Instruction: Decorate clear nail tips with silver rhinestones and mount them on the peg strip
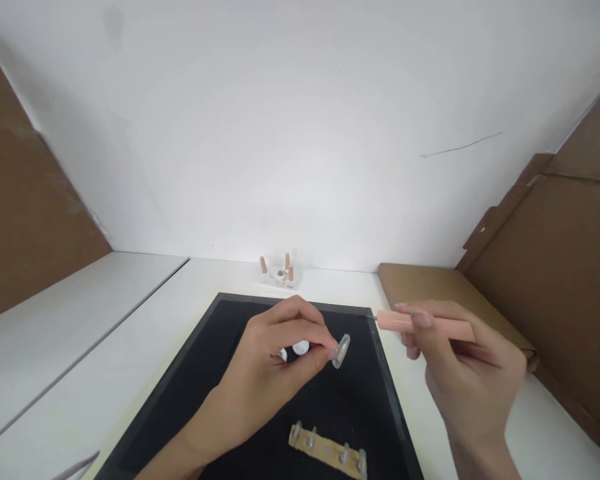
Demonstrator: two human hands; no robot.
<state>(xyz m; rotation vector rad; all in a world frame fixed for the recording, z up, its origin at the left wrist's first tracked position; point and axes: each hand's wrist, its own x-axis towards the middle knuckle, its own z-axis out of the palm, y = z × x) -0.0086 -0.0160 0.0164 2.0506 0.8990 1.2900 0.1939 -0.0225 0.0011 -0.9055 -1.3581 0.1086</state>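
My left hand [275,367] is over the black mat, thumb and forefinger pinched on a small clear oval piece [341,351] that stands nearly on edge. My right hand [460,353], off to the right, grips a pink-handled tool [425,325] like a pen. Its thin dark tip points left toward the clear piece, with a gap between them. Behind my left fingers, two small white round items [301,347] lie on the mat, one partly hidden. Closer to me, a tan strip [327,451] carries several small clear upright pieces.
The black mat [190,400] with a grey border covers the middle of the white table [100,347]. At the back, a clear holder [280,279] has several pink sticks. A flat cardboard piece [420,280] lies back right. Cardboard panels flank both sides, before a white wall.
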